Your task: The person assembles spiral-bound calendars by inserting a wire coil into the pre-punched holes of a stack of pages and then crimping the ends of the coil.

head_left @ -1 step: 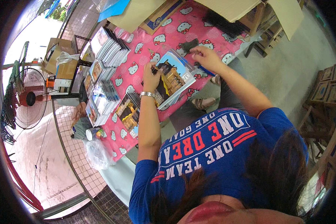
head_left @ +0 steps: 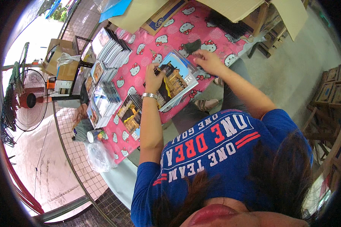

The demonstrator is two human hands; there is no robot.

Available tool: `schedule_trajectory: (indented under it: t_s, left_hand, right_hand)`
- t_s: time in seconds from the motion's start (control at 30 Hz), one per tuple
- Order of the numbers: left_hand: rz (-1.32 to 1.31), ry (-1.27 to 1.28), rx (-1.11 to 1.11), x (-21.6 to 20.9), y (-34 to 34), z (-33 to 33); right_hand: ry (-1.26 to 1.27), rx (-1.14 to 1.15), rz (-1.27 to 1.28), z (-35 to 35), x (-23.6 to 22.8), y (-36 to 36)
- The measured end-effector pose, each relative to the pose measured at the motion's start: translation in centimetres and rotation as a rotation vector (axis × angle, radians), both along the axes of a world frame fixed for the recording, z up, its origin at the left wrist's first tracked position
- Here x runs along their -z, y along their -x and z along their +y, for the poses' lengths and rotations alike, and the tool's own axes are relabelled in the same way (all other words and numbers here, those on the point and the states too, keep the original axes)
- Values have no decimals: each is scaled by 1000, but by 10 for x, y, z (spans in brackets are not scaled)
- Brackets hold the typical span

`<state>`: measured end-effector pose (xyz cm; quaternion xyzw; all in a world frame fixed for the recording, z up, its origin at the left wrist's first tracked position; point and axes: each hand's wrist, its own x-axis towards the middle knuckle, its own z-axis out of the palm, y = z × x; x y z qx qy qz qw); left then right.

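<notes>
Slightly lower than before, the bare right hand (head_left: pixel 209 62) hung half-curled, upper centre; the bare left hand (head_left: pixel 154 80) rested on the glossy blue-and-brown paper booklets (head_left: pixel 178 73) mid-frame. I couldn't tell either hand's grip. The booklets looked slick, flexible, best held by edges.

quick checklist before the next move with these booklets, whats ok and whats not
1. Left hand on the top booklet: ok, at its left side.
2. Right hand touching the booklets: cannot tell, it is by their right side.
3. Edges flush: not ok, lower layers show past the top booklet.
4. Dark object off the top booklet: ok.
5. Left-side stacks apart from the left hand: ok.
</notes>
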<state>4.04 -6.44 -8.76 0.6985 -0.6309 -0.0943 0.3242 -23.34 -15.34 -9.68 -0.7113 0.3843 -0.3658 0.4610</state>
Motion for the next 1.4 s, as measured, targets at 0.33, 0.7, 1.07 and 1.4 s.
schedule_trajectory:
  t_s: [0.33,0.7,1.07,1.4]
  left_hand:
    - [398,-14,67,2,5,1]
    - [493,-22,12,-3,-4,1]
    - [486,115,87,2,-3,2]
    - [34,79,185,-111,25,24]
  right_hand:
    - [-347,-167,111,65,19,11]
    - [-330,-148,-51,55,-5,-1]
    - [-165,-103,-10,54,11,-8]
    - [-388,-121,-124,43,-23,10]
